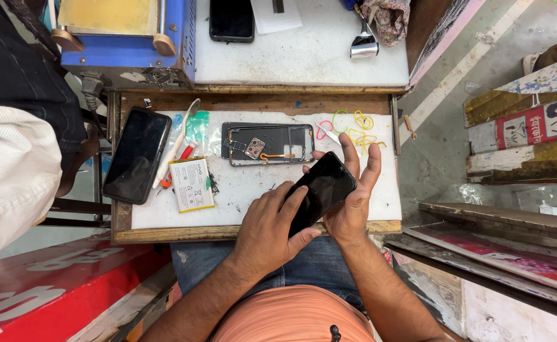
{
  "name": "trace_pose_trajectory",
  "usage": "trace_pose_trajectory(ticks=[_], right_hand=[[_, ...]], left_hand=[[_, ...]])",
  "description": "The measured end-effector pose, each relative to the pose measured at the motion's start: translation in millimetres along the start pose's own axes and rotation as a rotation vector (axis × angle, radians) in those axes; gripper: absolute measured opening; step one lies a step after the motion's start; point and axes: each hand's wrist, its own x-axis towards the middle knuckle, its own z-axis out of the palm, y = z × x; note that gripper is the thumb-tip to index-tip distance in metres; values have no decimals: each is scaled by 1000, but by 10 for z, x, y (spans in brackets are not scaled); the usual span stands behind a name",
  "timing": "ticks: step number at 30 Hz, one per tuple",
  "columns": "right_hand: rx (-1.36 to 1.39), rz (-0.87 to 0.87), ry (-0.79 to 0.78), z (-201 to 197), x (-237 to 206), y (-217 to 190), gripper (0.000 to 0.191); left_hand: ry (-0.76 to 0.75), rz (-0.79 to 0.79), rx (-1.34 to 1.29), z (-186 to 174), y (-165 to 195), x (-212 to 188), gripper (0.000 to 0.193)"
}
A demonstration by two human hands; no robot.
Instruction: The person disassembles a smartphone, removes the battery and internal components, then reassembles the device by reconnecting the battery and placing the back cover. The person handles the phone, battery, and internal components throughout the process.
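A black phone (321,189) with a dark screen rests tilted in my right hand (354,202), whose fingers spread up behind it. My left hand (271,231) lies over the phone's lower end, thumb and fingers pressing on the screen. Both hands are at the near right part of a white work mat (253,190). Just beyond them lies an opened phone frame (271,144) with an orange flex cable and a small chip plate showing. A flat white phone battery (191,183) lies left of my hands.
A second black phone (136,155) lies at the mat's left edge, beside a white tool and red-handled bits. Coloured rubber bands (354,126) sit at the far right. Beyond stand a blue machine (126,38), another phone (231,19) and a metal scraper (364,44). A person's white sleeve (6,177) is at left.
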Motion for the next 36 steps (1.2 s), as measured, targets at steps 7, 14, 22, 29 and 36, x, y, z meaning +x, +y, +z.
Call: trace_pose_trajectory(ticks=[7, 14, 22, 29, 36], right_hand=[[-40, 60, -20, -17, -50, 10, 103], [-288, 389, 186, -309, -97, -83, 57], [163, 381, 224, -350, -34, -100, 38], [215, 351, 176, -292, 50, 35, 45], [412, 433, 194, -112, 87, 159, 71]], left_hand=[[21, 25, -28, -20, -4, 9, 77], [195, 15, 178, -167, -21, 43, 78], [29, -564, -984, -186, -320, -81, 27], [242, -162, -370, -284, -172, -67, 22], [146, 247, 19, -292, 68, -1, 36]])
